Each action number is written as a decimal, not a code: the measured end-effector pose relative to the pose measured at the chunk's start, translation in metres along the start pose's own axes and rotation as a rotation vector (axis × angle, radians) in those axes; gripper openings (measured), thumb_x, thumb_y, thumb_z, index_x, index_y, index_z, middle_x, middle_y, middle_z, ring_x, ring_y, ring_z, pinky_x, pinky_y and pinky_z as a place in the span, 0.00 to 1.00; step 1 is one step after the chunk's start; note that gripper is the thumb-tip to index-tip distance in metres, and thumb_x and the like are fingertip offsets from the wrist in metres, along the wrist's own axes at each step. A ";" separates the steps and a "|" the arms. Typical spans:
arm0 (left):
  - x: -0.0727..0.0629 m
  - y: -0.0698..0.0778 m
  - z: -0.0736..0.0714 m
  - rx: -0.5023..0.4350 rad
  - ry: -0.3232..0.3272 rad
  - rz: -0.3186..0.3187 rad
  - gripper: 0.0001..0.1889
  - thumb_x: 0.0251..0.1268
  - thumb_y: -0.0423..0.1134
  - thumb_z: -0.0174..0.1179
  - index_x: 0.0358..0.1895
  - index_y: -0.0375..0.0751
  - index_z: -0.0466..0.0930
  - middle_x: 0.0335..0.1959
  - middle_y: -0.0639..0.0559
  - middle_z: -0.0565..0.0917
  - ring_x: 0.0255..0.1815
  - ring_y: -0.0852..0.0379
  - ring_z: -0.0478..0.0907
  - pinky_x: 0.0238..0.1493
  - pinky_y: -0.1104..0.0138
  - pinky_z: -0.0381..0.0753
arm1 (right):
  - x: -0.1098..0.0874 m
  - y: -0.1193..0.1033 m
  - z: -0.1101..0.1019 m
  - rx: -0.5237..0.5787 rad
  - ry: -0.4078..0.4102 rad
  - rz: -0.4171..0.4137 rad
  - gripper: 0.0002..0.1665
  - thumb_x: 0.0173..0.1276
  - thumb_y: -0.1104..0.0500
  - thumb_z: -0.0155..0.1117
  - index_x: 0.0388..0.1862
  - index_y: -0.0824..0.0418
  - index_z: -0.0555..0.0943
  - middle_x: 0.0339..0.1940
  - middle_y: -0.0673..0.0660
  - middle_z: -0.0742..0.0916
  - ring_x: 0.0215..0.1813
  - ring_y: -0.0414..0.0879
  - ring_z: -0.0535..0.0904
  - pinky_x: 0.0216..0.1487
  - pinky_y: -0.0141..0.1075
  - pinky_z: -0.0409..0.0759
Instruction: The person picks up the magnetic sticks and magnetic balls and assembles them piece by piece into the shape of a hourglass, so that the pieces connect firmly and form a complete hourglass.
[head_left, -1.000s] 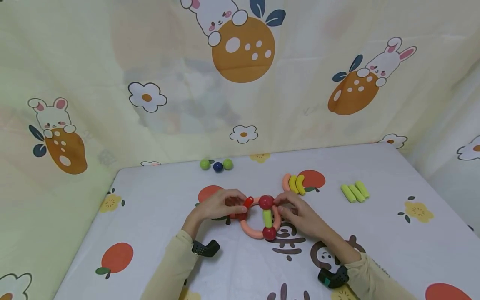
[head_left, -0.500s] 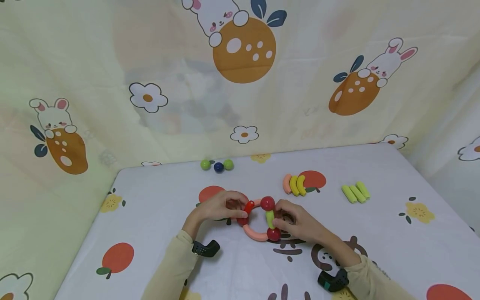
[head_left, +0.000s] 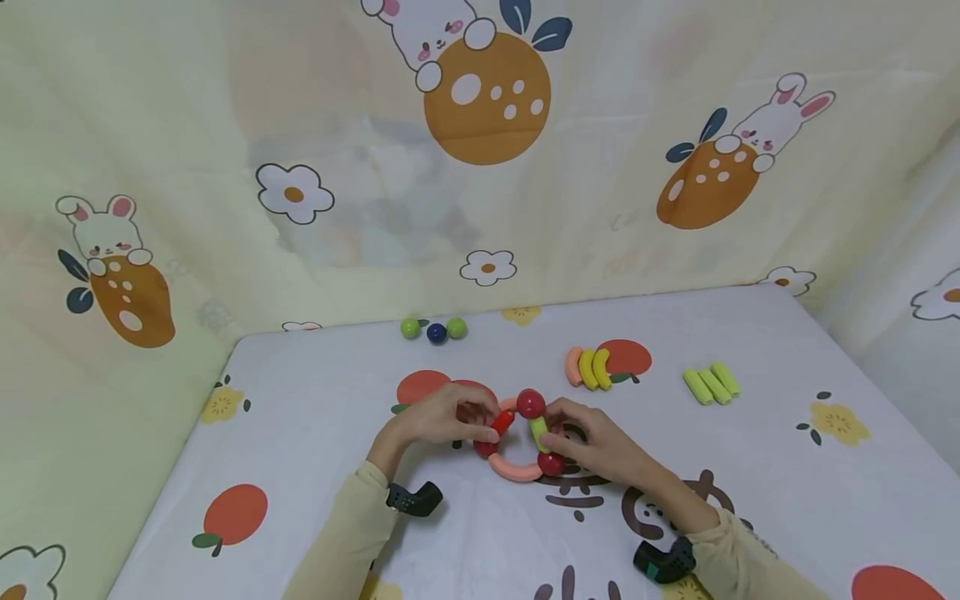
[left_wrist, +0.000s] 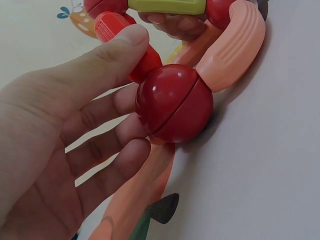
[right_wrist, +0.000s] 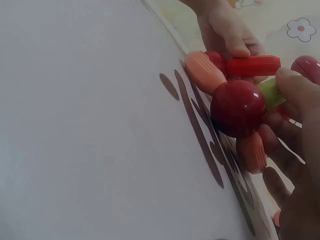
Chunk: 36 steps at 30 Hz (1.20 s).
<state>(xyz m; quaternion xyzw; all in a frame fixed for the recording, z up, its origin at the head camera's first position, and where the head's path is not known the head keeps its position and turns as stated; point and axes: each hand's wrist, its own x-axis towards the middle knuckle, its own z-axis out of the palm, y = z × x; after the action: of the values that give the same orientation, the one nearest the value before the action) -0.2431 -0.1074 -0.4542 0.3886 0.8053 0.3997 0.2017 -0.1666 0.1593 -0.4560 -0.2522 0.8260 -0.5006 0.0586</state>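
A magnetic-looking toy frame of red balls, curved pink sticks and straight sticks is between the hands. On its left side, my left hand (head_left: 444,415) pinches the straight red stick (left_wrist: 112,27) between thumb and fingers. That stick meets a glossy red ball (left_wrist: 175,102), from which a curved pink stick (left_wrist: 235,47) also leads away. At the right, my right hand (head_left: 600,437) pinches the straight green stick (right_wrist: 271,93). This green stick joins an upper red ball (head_left: 531,403) and a lower red ball (right_wrist: 238,108). Fingers partly hide the frame's far parts.
Behind the hands lie a green ball (head_left: 410,328), a dark blue ball (head_left: 437,334) and another green ball (head_left: 457,327). A curved pink stick (head_left: 573,367) sits beside two yellow curved sticks (head_left: 588,371). Three green sticks (head_left: 710,384) lie farther right on the printed tablecloth (head_left: 315,392).
The right hand has shifted from the frame's upper right side down onto the green stick. The frame has tilted, and the red stick now leans further right, toward the upper ball.
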 end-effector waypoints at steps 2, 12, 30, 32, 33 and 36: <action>0.000 0.000 0.000 0.006 0.002 0.007 0.09 0.54 0.49 0.68 0.38 0.57 0.80 0.31 0.59 0.79 0.30 0.61 0.76 0.35 0.69 0.80 | 0.001 0.003 0.000 -0.008 -0.001 0.005 0.11 0.65 0.57 0.63 0.46 0.51 0.76 0.34 0.49 0.80 0.39 0.41 0.73 0.38 0.32 0.74; 0.000 0.004 0.002 0.008 0.012 -0.019 0.09 0.54 0.46 0.69 0.37 0.56 0.80 0.28 0.57 0.79 0.30 0.59 0.75 0.33 0.71 0.77 | 0.003 0.027 0.005 -0.007 -0.002 -0.038 0.13 0.65 0.51 0.63 0.48 0.45 0.76 0.35 0.45 0.80 0.40 0.40 0.74 0.39 0.31 0.74; 0.001 0.003 0.003 0.022 0.007 -0.003 0.09 0.54 0.47 0.69 0.37 0.58 0.80 0.27 0.59 0.78 0.29 0.60 0.75 0.33 0.71 0.77 | 0.003 0.025 0.006 -0.038 -0.022 -0.074 0.18 0.61 0.49 0.67 0.50 0.45 0.75 0.34 0.44 0.79 0.37 0.41 0.73 0.33 0.30 0.73; 0.001 0.002 0.002 0.013 0.003 0.001 0.09 0.53 0.48 0.68 0.37 0.59 0.80 0.27 0.59 0.79 0.28 0.60 0.75 0.32 0.71 0.77 | 0.003 0.026 0.006 -0.039 -0.020 -0.080 0.20 0.60 0.49 0.69 0.50 0.44 0.75 0.35 0.44 0.80 0.38 0.42 0.73 0.35 0.31 0.74; 0.001 0.002 0.002 0.010 -0.001 -0.001 0.09 0.53 0.49 0.68 0.37 0.59 0.80 0.27 0.59 0.79 0.28 0.60 0.75 0.32 0.71 0.77 | 0.003 0.027 0.006 -0.041 -0.016 -0.081 0.20 0.59 0.49 0.69 0.50 0.44 0.75 0.37 0.43 0.80 0.39 0.42 0.73 0.36 0.31 0.74; 0.001 0.004 0.002 0.016 -0.013 -0.018 0.09 0.53 0.50 0.68 0.37 0.59 0.80 0.26 0.59 0.79 0.28 0.61 0.75 0.32 0.71 0.77 | 0.003 0.029 0.007 -0.035 -0.005 -0.098 0.20 0.60 0.52 0.69 0.51 0.45 0.75 0.39 0.44 0.80 0.41 0.45 0.73 0.38 0.34 0.74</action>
<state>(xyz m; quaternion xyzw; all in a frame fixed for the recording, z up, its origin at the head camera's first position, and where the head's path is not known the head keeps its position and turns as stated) -0.2404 -0.1041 -0.4525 0.3854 0.8106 0.3890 0.2076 -0.1771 0.1634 -0.4836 -0.2946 0.8212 -0.4877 0.0320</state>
